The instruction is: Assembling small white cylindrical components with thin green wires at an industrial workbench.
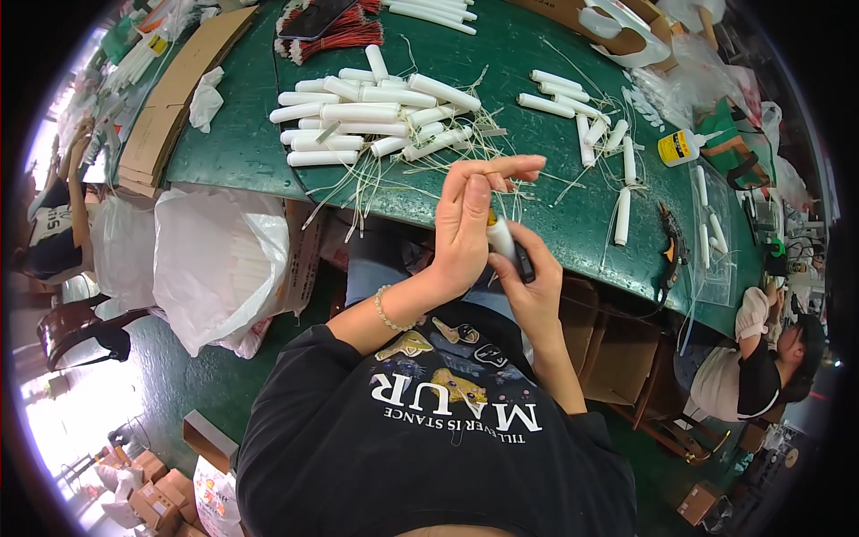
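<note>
My right hand [534,279] is wrapped round a short white tube [501,239] with a yellowish end, held just off the table's front edge. A black piece [525,266] shows at the same hand; whether it joins the tube I cannot tell. Against the tube's upper end lies the palm side of my left hand [463,224], thumb up and fingers stretched to the right. Beyond my hands, a pile of white tubes [360,114] with thin pale wires [362,192] spreads over the green table [242,134]. Several more white tubes [624,215] lie to the right.
On the right are a yellow-labelled glue bottle [677,148] and black-and-orange pliers [669,246]. Red wires [349,40] lie at the back. A cardboard sheet [170,116] and a white plastic bag [219,259] are at left. Other people sit at both sides.
</note>
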A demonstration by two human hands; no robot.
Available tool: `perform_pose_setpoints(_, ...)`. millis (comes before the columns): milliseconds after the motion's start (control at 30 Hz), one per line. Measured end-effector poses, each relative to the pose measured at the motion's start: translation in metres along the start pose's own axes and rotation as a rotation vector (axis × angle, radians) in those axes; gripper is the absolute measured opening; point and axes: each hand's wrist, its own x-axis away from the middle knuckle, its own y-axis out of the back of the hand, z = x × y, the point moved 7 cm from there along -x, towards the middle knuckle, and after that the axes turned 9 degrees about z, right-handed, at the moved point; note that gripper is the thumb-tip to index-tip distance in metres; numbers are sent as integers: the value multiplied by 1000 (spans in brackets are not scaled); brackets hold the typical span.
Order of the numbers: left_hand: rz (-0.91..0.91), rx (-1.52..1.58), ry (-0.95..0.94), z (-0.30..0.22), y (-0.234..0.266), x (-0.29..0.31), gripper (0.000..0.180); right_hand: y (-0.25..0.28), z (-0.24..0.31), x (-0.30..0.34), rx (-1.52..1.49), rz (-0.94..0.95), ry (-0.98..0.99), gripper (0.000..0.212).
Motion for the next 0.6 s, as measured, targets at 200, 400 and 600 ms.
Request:
perform_pose_setpoints(200,30,151,220,12,-9,12,24,8,1,-8,47,-67,56,35)
perform_pose_setpoints(400,-33,436,418,23,-6,20,22,8,0,-8,47,-86,64,34)
perform_pose_setpoints(600,-64,470,566,25,-8,25,26,7,1,-8,102,-83,120,35)
